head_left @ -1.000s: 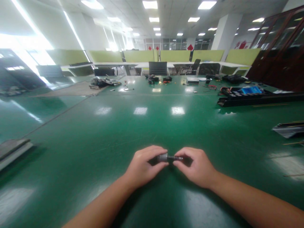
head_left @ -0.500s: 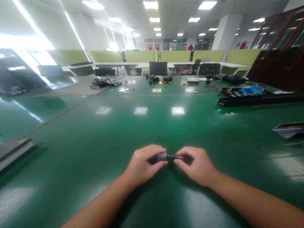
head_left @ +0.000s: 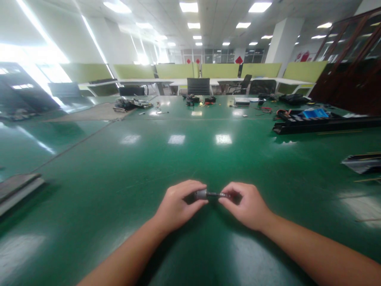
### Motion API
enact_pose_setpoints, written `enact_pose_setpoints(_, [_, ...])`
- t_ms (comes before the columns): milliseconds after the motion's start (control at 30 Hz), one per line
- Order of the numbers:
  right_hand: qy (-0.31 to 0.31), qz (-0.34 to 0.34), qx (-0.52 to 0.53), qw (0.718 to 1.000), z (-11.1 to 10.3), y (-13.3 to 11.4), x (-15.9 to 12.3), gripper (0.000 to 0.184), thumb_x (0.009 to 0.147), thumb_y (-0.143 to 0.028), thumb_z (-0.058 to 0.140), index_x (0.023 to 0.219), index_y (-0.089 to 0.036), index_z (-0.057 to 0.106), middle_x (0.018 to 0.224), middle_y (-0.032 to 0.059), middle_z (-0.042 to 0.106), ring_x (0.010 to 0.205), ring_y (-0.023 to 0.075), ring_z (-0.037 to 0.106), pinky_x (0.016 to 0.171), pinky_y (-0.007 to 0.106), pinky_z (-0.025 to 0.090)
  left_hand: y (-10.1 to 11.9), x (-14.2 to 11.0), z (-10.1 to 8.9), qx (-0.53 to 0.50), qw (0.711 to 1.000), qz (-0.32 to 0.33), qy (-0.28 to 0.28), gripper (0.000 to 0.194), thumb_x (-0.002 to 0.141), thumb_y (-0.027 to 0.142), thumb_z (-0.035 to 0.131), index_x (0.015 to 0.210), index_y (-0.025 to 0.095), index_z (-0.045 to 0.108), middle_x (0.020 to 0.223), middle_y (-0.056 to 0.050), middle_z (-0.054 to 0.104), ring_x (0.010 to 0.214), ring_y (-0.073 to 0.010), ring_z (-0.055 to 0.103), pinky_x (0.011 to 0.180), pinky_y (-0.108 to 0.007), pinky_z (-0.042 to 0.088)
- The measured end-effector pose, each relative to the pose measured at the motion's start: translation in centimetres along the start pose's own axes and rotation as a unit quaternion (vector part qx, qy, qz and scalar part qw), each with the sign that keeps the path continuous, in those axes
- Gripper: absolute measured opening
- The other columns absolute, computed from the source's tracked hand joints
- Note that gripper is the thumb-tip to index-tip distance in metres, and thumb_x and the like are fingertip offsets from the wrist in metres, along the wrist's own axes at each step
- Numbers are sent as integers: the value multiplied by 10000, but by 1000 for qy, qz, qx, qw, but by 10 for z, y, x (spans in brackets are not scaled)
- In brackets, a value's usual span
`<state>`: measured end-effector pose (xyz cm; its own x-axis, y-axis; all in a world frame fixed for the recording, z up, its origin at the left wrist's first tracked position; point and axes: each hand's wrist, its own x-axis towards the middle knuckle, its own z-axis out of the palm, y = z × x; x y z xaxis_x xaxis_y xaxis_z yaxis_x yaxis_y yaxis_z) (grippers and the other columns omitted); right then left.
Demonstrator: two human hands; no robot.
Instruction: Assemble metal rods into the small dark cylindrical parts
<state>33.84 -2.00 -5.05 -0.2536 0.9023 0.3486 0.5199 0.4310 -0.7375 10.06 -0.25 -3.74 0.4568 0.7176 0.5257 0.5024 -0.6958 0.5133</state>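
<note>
My left hand [head_left: 183, 204] is closed around a small grey cylinder [head_left: 201, 194], its thumb and index finger on either side. From the cylinder's right end a thin dark rod [head_left: 213, 194] runs level toward my right hand [head_left: 246, 203]. Thumb and index finger of that hand pinch the rod's far end, where it looks ridged and reddish. Whether cylinder and rod are one piece I cannot tell. Both hands are just above the green tabletop [head_left: 190, 159], near its front. My fingers hide part of the cylinder and the rod's tip.
A grey slab-like object [head_left: 20, 190] lies at the left edge. On the right are a long black channel [head_left: 321, 126] with a blue item [head_left: 316, 113], and another dark trough [head_left: 363, 163]. Tools and cables [head_left: 192, 99] are scattered along the back. A chair [head_left: 198, 86] stands beyond.
My left hand has shifted slightly left with the cylinder, so the gap between my fingertips is a little wider. Both hands keep their hold.
</note>
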Motion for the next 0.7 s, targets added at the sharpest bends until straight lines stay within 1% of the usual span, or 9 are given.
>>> enact_pose_setpoints(233, [6, 3, 1, 1000, 0, 1, 0, 40, 805, -231, 704, 796, -194, 716, 710, 17, 703, 630, 165, 632, 583, 261, 450, -3, 1, -1, 33, 999, -10, 6, 264, 784, 255, 774, 1041, 238, 713, 1006, -46, 746, 962, -207, 683, 910, -363, 541])
enact_pose_setpoints(300, [9, 4, 5, 1000, 0, 2, 1, 43, 804, -236, 706, 797, -195, 718, 712, 18, 706, 629, 165, 632, 581, 260, 453, -3, 2, -4, 35, 999, -8, 5, 245, 787, 254, 770, 1025, 237, 717, 993, -50, 744, 968, -212, 672, 919, -376, 536])
enact_pose_setpoints(367, [13, 7, 15, 1000, 0, 4, 2, 56, 800, -251, 716, 800, -194, 719, 714, 19, 708, 630, 166, 631, 583, 260, 459, -4, 3, -9, 39, 999, -24, 13, 224, 785, 276, 770, 1000, 233, 724, 981, -59, 738, 962, -221, 661, 907, -384, 542])
enact_pose_setpoints(433, [20, 18, 34, 999, -1, 5, 3, 85, 806, -276, 721, 814, -192, 720, 726, 21, 711, 641, 166, 633, 593, 258, 467, -8, 5, -18, 43, 995, -82, 44, 254, 779, 341, 772, 997, 219, 725, 975, -70, 731, 938, -230, 661, 889, -393, 550])
enact_pose_setpoints(500, [21, 34, 60, 997, 0, 7, 4, 142, 856, -321, 680, 821, -187, 712, 724, 17, 703, 648, 162, 631, 605, 254, 468, -15, 6, -30, 17, 979, -180, 95, 371, 779, 427, 758, 1063, 194, 707, 988, -80, 731, 912, -232, 678, 888, -398, 556])
enact_pose_setpoints(533, [18, 38, 75, 996, 0, 8, 5, 192, 895, -342, 636, 812, -184, 704, 714, 14, 692, 648, 157, 628, 614, 253, 468, -19, 6, -36, -16, 965, -234, 120, 445, 786, 458, 745, 1130, 182, 684, 1012, -84, 733, 920, -231, 686, 903, -397, 555])
enact_pose_setpoints(600, [7, 39, 100, 994, 0, 10, 6, 302, 966, -366, 533, 783, -176, 680, 687, 8, 664, 644, 148, 620, 633, 251, 465, -27, 6, -49, -113, 924, -326, 164, 541, 821, 483, 707, 1253, 168, 619, 1092, -86, 728, 973, -217, 688, 952, -377, 545])
enact_pose_setpoints(633, [2, 38, 108, 993, 1, 11, 6, 339, 986, -368, 496, 771, -172, 669, 681, 7, 654, 643, 144, 616, 643, 251, 464, -30, 5, -57, -163, 900, -360, 184, 541, 845, 478, 685, 1277, 163, 600, 1144, -83, 716, 1010, -204, 680, 985, -358, 532])
enact_pose_setpoints(700, [-5, 36, 117, 992, 2, 12, 6, 360, 1001, -367, 469, 766, -168, 655, 688, 8, 647, 647, 139, 612, 651, 247, 461, -35, -1, -73, -224, 857, -409, 219, 458, 888, 450, 647, 1235, 152, 618, 1201, -64, 697, 1052, -171, 664, 1041, -313, 500])
